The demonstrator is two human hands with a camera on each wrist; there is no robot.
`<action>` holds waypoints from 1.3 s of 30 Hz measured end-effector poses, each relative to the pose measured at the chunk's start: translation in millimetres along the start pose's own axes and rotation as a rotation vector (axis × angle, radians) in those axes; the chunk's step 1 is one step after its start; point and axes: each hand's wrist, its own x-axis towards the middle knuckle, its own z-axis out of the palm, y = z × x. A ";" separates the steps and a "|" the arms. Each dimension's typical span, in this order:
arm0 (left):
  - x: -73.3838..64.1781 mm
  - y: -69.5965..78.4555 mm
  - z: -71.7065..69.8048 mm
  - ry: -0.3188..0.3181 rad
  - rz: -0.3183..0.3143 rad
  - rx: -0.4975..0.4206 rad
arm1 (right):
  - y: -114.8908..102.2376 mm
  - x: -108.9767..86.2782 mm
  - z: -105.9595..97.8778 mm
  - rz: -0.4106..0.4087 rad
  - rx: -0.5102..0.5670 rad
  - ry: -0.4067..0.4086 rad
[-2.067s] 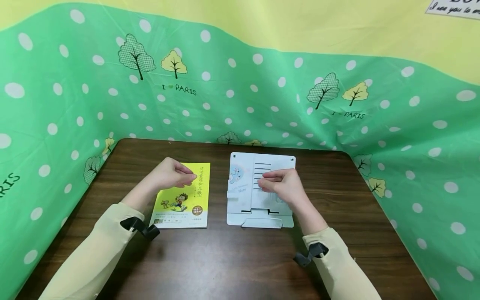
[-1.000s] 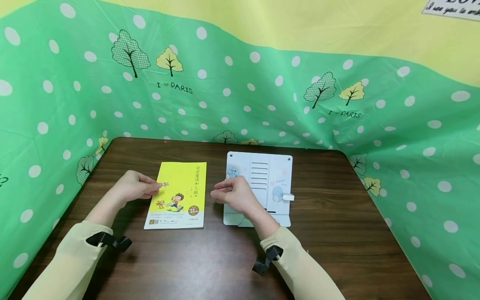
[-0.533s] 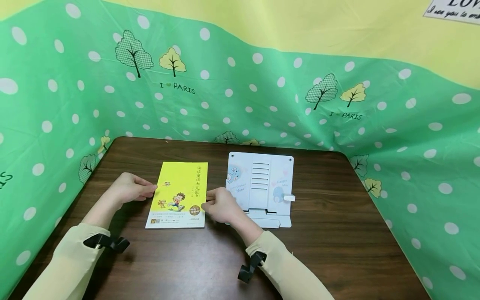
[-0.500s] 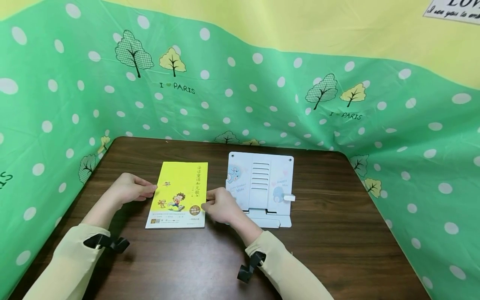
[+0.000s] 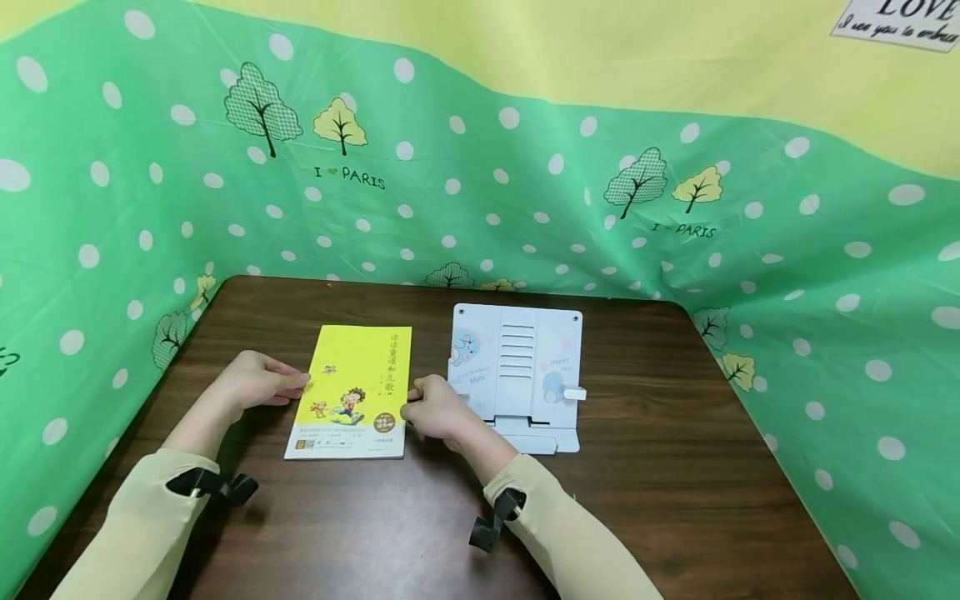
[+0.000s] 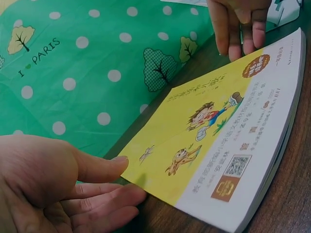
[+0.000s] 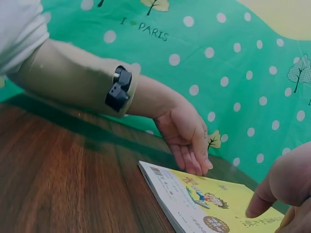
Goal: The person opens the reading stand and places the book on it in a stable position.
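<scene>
A thin paperback book (image 5: 341, 375), yellow with a white lower band and cartoon figures, lies on the table. At its left edge is my left hand (image 5: 255, 383); the thumb (image 6: 114, 166) touches the cover's rim and the fingers (image 6: 104, 201) lie against the edge, pinching lightly. My right hand (image 5: 442, 412) straddles the right edge. In the right wrist view its thumb (image 7: 260, 201) is over the cover. In the left wrist view its fingers (image 6: 235, 34) look straight, with the thumb apart from the cover. To the right lies a white book stand (image 5: 517, 358) with slots and a clip, partly behind my right hand.
The dark wooden table (image 5: 660, 467) spreads right of the stand and toward me. A green and yellow dotted cloth (image 5: 420, 183) closes off the back and both sides. Black bands (image 5: 213, 485) with small cameras sit on both sleeves.
Both hands were lowered from above the book and stand to its left and right edges. The stand's right clip was swung out before. In the last half second the hands hardly moved.
</scene>
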 end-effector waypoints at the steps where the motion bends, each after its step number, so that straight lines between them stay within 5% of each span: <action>1: -0.3 -0.5 0.0 0.001 0.005 0.001 | -0.1 1.1 0.8 0.012 0.004 -0.002; 12: -1.3 -4.7 2.0 0.025 0.011 0.035 | 1.7 15.4 6.3 0.071 0.128 -0.025; 25: -1.3 -7.6 2.5 0.032 0.020 0.025 | 4.4 16.6 6.5 0.024 -0.031 0.055; 39: -1.6 -6.4 7.6 0.056 0.027 0.027 | 8.0 17.4 14.8 0.057 0.153 0.080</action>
